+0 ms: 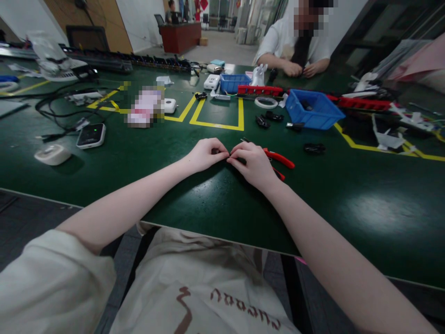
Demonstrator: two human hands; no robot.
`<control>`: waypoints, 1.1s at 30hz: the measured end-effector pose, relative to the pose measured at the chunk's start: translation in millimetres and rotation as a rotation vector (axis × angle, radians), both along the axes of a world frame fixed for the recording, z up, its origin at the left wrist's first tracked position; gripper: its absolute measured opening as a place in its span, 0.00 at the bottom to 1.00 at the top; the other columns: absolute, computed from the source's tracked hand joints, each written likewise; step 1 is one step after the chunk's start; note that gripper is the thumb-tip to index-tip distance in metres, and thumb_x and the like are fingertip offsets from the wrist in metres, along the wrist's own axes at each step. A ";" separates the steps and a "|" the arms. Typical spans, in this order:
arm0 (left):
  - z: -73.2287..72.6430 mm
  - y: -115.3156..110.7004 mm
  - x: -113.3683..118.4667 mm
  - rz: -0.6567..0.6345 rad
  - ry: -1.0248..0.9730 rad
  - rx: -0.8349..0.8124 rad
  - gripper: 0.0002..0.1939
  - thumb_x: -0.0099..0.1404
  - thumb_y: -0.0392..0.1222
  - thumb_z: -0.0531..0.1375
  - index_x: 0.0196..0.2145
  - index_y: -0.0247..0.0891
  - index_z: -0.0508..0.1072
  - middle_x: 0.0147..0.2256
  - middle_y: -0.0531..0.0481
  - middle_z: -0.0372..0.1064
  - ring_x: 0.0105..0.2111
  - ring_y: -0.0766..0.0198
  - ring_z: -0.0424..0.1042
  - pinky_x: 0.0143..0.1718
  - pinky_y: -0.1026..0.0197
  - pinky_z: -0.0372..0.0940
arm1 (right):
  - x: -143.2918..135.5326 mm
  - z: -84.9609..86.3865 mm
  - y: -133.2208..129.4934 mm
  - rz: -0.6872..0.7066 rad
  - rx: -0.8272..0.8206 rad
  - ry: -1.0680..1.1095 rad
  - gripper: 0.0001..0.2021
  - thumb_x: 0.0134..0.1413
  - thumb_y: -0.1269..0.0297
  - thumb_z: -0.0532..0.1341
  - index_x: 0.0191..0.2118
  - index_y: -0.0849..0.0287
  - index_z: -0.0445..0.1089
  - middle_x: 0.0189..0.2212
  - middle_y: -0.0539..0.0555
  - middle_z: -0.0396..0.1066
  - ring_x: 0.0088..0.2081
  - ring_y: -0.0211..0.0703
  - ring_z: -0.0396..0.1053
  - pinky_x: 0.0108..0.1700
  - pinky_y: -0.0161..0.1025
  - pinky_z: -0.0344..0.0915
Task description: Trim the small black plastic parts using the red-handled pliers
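Note:
Low over the green table [208, 195], my left hand [209, 154] and my right hand [253, 163] meet at their fingertips. Both are closed in a pinch, thumb against fingers. Something small and dark seems to lie between the fingertips, too small and covered to name. Red-handled pliers [281, 159] lie on the table just beyond and right of my right hand, partly hidden by it. A thin dark tip shows above the right knuckles; whether it belongs to the pliers I cannot tell.
A blue bin [313, 111] and black cable bundles [262, 121] lie beyond my hands, with a smaller blue bin [234, 83] farther back. To the left are a white-edged device [91, 136] and a white case [53, 154]. Across the table sits a person [295, 51].

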State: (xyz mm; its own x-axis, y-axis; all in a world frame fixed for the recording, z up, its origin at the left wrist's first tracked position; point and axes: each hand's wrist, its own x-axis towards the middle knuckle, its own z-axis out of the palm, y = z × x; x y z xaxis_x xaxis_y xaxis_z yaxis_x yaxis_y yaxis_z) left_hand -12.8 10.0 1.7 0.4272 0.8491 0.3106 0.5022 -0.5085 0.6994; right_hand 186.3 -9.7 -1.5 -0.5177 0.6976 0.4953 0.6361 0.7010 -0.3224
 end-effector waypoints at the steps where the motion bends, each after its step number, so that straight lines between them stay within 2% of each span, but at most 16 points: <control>1: 0.6 -1.3 0.3 0.006 0.013 0.018 0.05 0.63 0.37 0.63 0.32 0.33 0.79 0.33 0.49 0.74 0.33 0.65 0.71 0.38 0.62 0.65 | -0.5 0.2 0.1 -0.001 -0.008 0.009 0.08 0.60 0.66 0.62 0.28 0.56 0.71 0.37 0.54 0.73 0.42 0.49 0.69 0.45 0.49 0.62; 9: 0.7 -3.9 1.5 0.015 0.029 0.062 0.04 0.62 0.34 0.63 0.32 0.34 0.80 0.33 0.48 0.75 0.34 0.64 0.73 0.38 0.62 0.67 | -5.0 2.3 -1.0 -0.024 -0.079 0.103 0.08 0.60 0.65 0.62 0.29 0.55 0.73 0.36 0.54 0.73 0.41 0.49 0.69 0.44 0.49 0.64; 18: -0.4 -5.6 2.5 0.025 0.052 0.138 0.05 0.62 0.33 0.63 0.31 0.33 0.80 0.32 0.48 0.75 0.32 0.64 0.72 0.37 0.62 0.66 | -6.9 0.3 -0.3 -0.045 -0.060 0.048 0.08 0.60 0.65 0.61 0.29 0.55 0.72 0.38 0.56 0.73 0.42 0.50 0.70 0.45 0.50 0.64; 24: -1.4 -5.3 1.5 0.014 0.063 0.168 0.05 0.63 0.33 0.62 0.31 0.34 0.80 0.32 0.48 0.75 0.32 0.64 0.72 0.37 0.62 0.66 | -7.7 2.4 -2.9 -0.085 0.007 -0.062 0.08 0.61 0.64 0.60 0.31 0.56 0.72 0.39 0.57 0.74 0.42 0.52 0.69 0.44 0.51 0.63; 30: 0.3 -5.5 1.0 0.009 0.080 0.156 0.06 0.63 0.34 0.62 0.31 0.34 0.80 0.32 0.48 0.75 0.32 0.63 0.72 0.37 0.61 0.66 | -5.3 0.1 -1.3 0.002 -0.054 0.142 0.08 0.60 0.64 0.61 0.30 0.55 0.71 0.36 0.55 0.73 0.41 0.50 0.71 0.46 0.52 0.66; 33: 0.1 -5.5 1.2 0.014 0.083 0.160 0.06 0.63 0.34 0.62 0.31 0.34 0.80 0.32 0.48 0.74 0.32 0.63 0.72 0.37 0.61 0.66 | -6.1 -1.2 -1.6 0.028 -0.081 0.164 0.08 0.60 0.64 0.60 0.29 0.55 0.71 0.36 0.55 0.72 0.40 0.49 0.70 0.46 0.51 0.67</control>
State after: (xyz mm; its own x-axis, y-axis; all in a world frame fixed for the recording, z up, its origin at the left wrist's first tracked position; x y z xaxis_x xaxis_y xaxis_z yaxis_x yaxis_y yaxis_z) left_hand -11.7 4.4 1.9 0.4453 0.7979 0.4063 0.5626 -0.6024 0.5662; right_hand 180.2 -11.3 -2.7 -0.4546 0.7251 0.5172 0.5508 0.6852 -0.4766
